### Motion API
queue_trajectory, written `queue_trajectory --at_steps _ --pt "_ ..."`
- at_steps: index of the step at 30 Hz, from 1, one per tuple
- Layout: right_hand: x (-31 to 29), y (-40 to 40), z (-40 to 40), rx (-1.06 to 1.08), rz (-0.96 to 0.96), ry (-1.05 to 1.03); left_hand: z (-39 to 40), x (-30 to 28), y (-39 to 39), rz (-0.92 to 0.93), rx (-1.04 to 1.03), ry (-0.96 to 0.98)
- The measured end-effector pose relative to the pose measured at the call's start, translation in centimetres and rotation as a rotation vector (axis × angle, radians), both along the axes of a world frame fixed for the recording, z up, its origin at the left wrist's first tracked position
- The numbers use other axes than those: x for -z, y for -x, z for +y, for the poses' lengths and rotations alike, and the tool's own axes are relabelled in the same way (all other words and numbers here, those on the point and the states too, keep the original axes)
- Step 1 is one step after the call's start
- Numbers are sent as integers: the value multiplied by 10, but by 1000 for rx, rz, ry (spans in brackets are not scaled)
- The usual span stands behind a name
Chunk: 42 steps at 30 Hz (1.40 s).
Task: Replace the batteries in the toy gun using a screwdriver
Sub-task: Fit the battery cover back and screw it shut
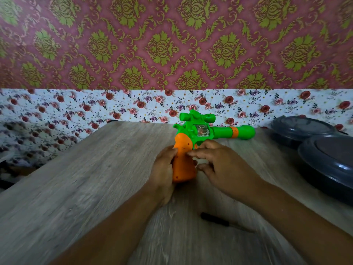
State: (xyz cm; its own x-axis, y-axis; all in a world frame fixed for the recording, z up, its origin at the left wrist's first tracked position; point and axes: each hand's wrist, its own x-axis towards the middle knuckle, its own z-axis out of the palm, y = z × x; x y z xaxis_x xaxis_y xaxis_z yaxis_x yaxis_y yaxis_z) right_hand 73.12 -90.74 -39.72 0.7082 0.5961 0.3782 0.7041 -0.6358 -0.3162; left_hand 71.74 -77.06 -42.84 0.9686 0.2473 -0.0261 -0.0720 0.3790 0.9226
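The green and orange plastic toy gun (198,134) lies on the grey wood-grain table (86,178), directly in front of both hands. Its long axis runs from left to right: the green barrel points away to the right, past the right hand, and the orange grip comes down toward the person, between the two hands.

The left hand (164,169) holds this orange grip from its left side, with the fingers curled around it. The right hand (219,165) is at the right side of the grip; its fingers are stretched and loose, the tips touch the orange plastic, and it grasps nothing.

The slim black screwdriver (215,220) lies on the table nearer to the person than both hands, just behind the right wrist and partly under the right forearm. Its long axis also goes roughly from left to right, with the handle end at the left. I judge that the right hand is the nearer one and the free one, so it should draw back toward the body to take the tool while the left hand steadies the gun.

No battery cover or screw can be made out clearly on the grip. Two dark round lids (324,155) rest far to the right of the right hand.
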Motion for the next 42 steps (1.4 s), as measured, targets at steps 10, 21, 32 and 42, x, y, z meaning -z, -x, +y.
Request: queue_trajectory --at_steps 10,21,32,42 --pt "-41 -4 -36 102 408 417 0 5 -6 20 -4 37" --pt "-28 0 -30 140 552 591 0 2 -1 43 39 95" --pt "-23 -3 -31 160 591 567 1 2 -1 14 65 100" --pt "-22 -1 -16 15 333 346 0 2 0 -39 29 -26"
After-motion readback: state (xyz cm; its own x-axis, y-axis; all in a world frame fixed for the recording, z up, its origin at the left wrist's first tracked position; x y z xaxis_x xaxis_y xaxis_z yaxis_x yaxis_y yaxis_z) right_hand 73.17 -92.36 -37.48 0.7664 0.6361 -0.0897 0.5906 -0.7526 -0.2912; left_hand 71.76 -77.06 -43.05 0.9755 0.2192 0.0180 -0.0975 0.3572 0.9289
